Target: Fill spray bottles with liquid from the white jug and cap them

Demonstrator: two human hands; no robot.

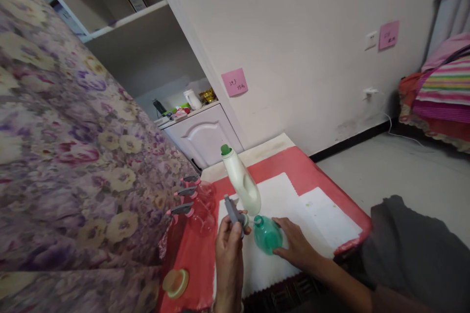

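Observation:
A grey trigger spray head (pixel 234 211) is pinched between the fingers of my left hand (pixel 229 244). Just right of it, my right hand (pixel 295 243) grips a green see-through spray bottle (pixel 268 235) by its side, its neck uncapped and pointing toward the spray head. The two parts are close together; a thin tube seems to run between them, though it is too blurred to be sure. Behind them stands a tall white jug-like bottle (pixel 240 178) with a handle and a green top.
Several clear spray bottles (pixel 200 215) with grey and pink triggers stand at the table's left. A yellowish round lid (pixel 175 283) lies at front left. White sheets (pixel 326 217) cover part of the red tabletop (pixel 312 168). A floral curtain (pixel 91 156) hangs close on the left.

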